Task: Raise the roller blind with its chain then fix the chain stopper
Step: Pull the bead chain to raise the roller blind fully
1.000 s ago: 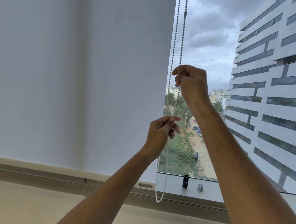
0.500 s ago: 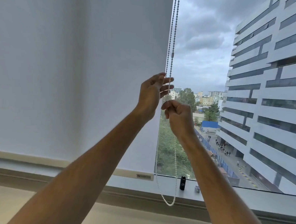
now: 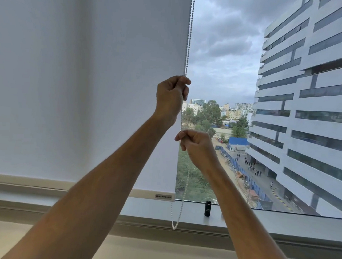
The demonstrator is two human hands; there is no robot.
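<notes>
- The task seems to be in its early part: the roller blind (image 3: pixel 85 85) covers nearly the whole height of the window, and its bottom bar (image 3: pixel 153 194) hangs just above the window sill (image 3: pixel 280 224).
- Most of the raising is, in my judgement, not yet done, and the chain stopper is not fixed yet (I cannot find a stopper on the part of the chain that shows).
- The left hand (image 3: pixel 171 96) is closed into a fist on the bead chain (image 3: pixel 188 41), with thumb and forefinger pinching it right beside the blind's right edge.
- The right hand (image 3: pixel 195 144) is lower, also closed, and pinches the chain just under the left hand.
- The chain is a thin white string of small beads. It comes down from above the picture along the blind's edge, passes both hands, and ends in a loose loop (image 3: pixel 174 225) in front of the sill.
- The blind is plain white cloth, flat and smooth, with a small label (image 3: pixel 163 196) at the right end of the bottom bar.
- A small black object (image 3: pixel 207 208) stands on the sill, near the loop but apart from it.
</notes>
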